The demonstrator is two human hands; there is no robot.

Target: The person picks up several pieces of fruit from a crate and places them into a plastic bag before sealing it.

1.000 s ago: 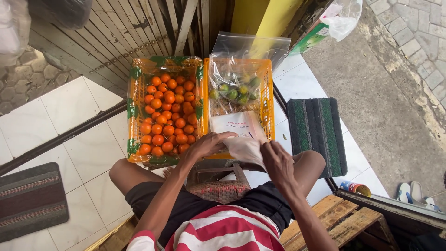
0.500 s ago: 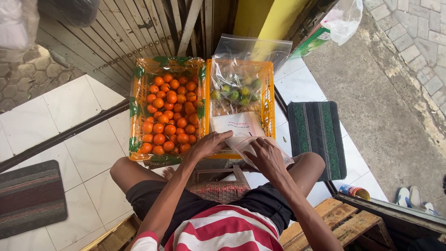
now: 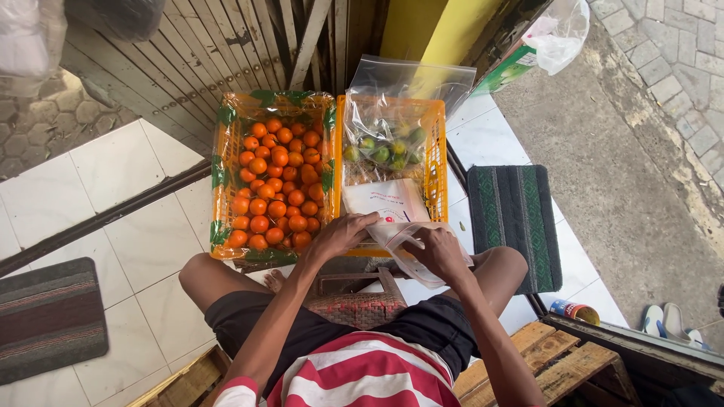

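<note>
My left hand [image 3: 341,234] and my right hand [image 3: 437,252] both grip a clear plastic bag [image 3: 411,252] over the near edge of an orange crate [image 3: 434,143]. The right hand's fingers pinch the bag's mouth. Under the bag lies a stack of white bags [image 3: 385,201]. Further back in that crate, a large clear bag [image 3: 388,143] holds several green fruits. To the left stands a second orange crate [image 3: 220,188] filled with small oranges [image 3: 275,185].
I sit on a wooden pallet [image 3: 558,362] with my knees apart and a woven stool [image 3: 358,301] between them. A dark striped mat [image 3: 514,218] lies right, another mat [image 3: 45,316] far left. A small can [image 3: 573,310] and sandals [image 3: 667,322] lie at right. Wooden slats stand behind the crates.
My right hand has moved left and closer to the crate, onto the clear bag's mouth. My left hand stayed on the bag's left edge.
</note>
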